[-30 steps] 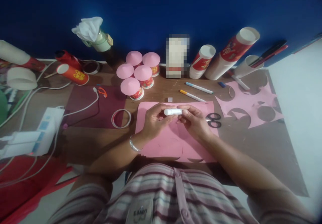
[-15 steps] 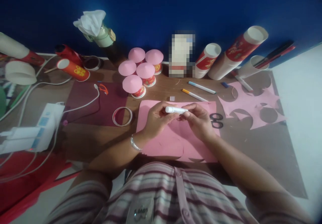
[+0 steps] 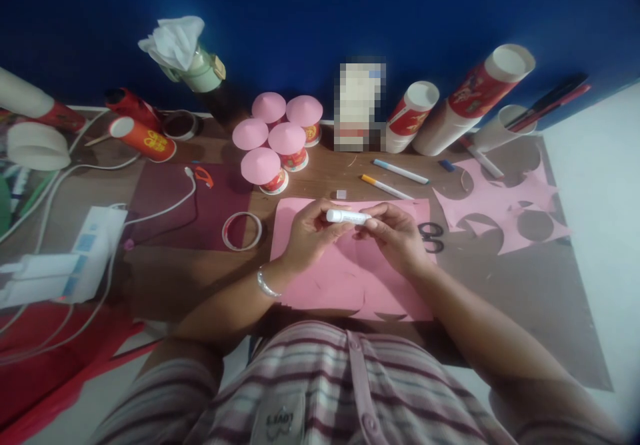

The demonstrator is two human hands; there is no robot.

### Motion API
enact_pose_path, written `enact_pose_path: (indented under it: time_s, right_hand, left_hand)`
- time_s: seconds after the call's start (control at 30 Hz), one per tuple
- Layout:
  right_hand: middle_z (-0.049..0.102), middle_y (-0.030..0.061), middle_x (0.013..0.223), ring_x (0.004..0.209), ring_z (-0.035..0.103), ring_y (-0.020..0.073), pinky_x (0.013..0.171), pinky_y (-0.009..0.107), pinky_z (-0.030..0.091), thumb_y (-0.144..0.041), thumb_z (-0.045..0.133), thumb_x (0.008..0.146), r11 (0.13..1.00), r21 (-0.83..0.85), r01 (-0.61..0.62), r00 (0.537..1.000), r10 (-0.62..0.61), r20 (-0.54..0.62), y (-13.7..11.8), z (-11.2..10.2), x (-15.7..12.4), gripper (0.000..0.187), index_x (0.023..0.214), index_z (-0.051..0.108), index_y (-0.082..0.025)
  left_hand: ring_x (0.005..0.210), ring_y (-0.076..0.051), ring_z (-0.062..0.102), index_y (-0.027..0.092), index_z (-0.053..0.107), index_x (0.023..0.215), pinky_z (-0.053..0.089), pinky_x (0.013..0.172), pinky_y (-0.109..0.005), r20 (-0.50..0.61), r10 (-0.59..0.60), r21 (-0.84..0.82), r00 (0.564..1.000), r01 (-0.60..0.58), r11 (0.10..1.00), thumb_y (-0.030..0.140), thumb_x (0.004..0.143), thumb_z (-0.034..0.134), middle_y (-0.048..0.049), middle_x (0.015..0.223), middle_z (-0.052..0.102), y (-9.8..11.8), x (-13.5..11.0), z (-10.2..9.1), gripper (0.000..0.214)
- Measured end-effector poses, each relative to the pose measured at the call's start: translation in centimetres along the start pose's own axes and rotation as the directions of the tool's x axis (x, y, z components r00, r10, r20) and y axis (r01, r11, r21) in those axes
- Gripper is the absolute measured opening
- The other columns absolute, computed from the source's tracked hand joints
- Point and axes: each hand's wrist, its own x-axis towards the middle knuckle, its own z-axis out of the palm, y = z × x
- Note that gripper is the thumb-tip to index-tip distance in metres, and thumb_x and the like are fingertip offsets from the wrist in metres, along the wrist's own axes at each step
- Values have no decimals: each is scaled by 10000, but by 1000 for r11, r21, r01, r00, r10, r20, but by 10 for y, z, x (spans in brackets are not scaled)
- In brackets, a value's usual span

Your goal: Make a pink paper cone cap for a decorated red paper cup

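Over a pink paper sheet [image 3: 320, 285], both hands hold a small white glue stick [image 3: 345, 217] level between them. My left hand [image 3: 311, 233] is closed around its left part, thumb below and fingers behind. With thumb and fingers, my right hand [image 3: 397, 237] pinches the right end, partly covering it. The glue stick looks capped, though its right tip is hidden. Scissors [image 3: 432, 237] with dark handles lie just right of my right hand, their blades out of sight. Beyond the hands, a small clear block [image 3: 341, 195] rests at the sheet's far edge.
Several red paper cups with pink cone tops [image 3: 287, 138] stand at the back. Markers [image 3: 400, 171] lie right of them, before red-and-white paper tubes [image 3: 413, 117]. Cut pink paper scraps [image 3: 500, 208] lie right. A tape roll [image 3: 242, 231] and a white power strip [image 3: 97, 251] are left.
The view has shifted slightly. Both hands keep hold of the glue stick in nearly the same pose; nothing else has visibly moved.
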Motion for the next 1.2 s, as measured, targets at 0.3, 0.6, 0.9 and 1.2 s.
enact_pose_path:
  time_s: [0.3, 0.6, 0.9, 1.2]
  right_hand:
    - [741, -2, 762, 660, 703, 137, 687, 301, 621, -405, 862, 776, 998, -47, 33, 999, -31, 33, 2, -4, 1, 287, 935, 728, -207]
    - [611, -55, 696, 589, 578, 98, 615, 253, 536, -410, 756, 836, 891, -386, 241, 898, -355, -261, -5, -35, 20, 235, 929, 659, -217]
    - [644, -14, 733, 615, 583, 138, 578, 258, 439, -314, 631, 861, 518, -837, 174, 873, -475, -112, -5, -45, 21, 131, 922, 665, -203]
    - [641, 1, 776, 689, 604, 149, 635, 272, 441, -346, 616, 908, 597, -767, 237, 906, -421, -49, 0, -45, 20, 186, 993, 661, -187]
  left_hand:
    - [732, -111, 626, 194, 717, 957, 531, 640, -236, 18, 67, 34, 998, -67, 997, 330, 846, 789, -15, 853, 690, -3, 3, -1, 190]
    - [1068, -234, 668, 178, 588, 1351, 570, 918, -389, 242, 270, 793, 932, -351, 498, 286, 929, 692, -128, 1225, 686, -8, 28, -30, 448]
    - [899, -198, 678, 159, 727, 1084, 520, 752, -312, 411, 39, 859, 911, -402, 317, 208, 941, 651, -91, 1083, 685, -21, 64, -27, 169]
    - [752, -122, 640, 181, 737, 1013, 505, 696, -234, 308, 142, 679, 941, -322, 660, 203, 907, 708, -31, 907, 700, -18, 57, -25, 112]
